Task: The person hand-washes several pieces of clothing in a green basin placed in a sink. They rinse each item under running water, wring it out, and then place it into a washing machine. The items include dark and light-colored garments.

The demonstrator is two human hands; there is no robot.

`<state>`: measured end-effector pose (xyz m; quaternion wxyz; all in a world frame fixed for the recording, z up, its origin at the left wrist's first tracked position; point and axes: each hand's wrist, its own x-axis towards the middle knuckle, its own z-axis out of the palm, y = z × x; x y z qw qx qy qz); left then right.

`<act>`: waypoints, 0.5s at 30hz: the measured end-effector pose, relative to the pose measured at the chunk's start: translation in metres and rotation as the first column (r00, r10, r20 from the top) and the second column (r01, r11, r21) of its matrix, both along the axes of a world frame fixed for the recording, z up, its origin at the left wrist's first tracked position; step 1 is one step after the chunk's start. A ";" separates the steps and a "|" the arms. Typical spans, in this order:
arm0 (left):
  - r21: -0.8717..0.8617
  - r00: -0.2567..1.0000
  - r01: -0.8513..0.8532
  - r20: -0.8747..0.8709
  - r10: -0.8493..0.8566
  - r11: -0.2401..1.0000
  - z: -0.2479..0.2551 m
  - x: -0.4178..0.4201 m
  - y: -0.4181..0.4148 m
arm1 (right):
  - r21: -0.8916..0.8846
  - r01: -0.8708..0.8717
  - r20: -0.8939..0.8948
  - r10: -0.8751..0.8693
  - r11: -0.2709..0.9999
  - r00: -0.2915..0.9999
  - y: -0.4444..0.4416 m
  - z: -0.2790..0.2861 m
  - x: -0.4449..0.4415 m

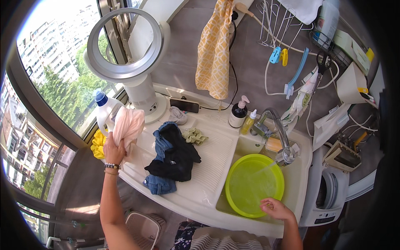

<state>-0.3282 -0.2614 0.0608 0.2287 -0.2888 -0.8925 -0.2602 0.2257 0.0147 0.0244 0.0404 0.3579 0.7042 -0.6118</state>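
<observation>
My left hand (pixel 114 150) grips a light pink cloth (pixel 128 125) at the left end of the sink counter. Just behind the cloth stands a white detergent bottle (pixel 104 114) with a blue cap, partly covered by it. My right hand (pixel 275 208), fingers loosely curled and holding nothing, is over the front right rim of a lime-green basin (pixel 229 187). Water runs from the chrome faucet (pixel 276 120) into this basin, which sits in the sink (pixel 221 200). Between my hands, a black garment (pixel 178 159) lies over blue denim (pixel 161 185) on the ribbed washboard surface.
A bladeless fan (pixel 142 90), a phone (pixel 184 105) and a grey cloth (pixel 178 115) are at the back left. A pump bottle (pixel 237 114) and yellow bottle (pixel 249 123) stand near the faucet. Yellow cloth (pixel 98 144) lies left; a laundry basket (pixel 142 229) sits below.
</observation>
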 end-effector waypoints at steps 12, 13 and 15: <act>0.206 0.101 0.965 0.277 -0.955 0.162 0.074 0.283 0.155 | -0.121 0.006 -0.695 -0.089 0.993 0.713 -0.013 0.047 -0.069; 0.252 0.043 0.959 0.320 -0.947 0.128 0.065 0.310 0.169 | -0.117 0.008 -0.710 -0.089 0.993 0.698 -0.008 0.038 -0.060; 0.253 -0.001 0.963 0.338 -0.941 0.090 0.048 0.352 0.202 | -0.157 0.111 -0.664 -0.188 0.981 0.724 0.009 0.000 -0.022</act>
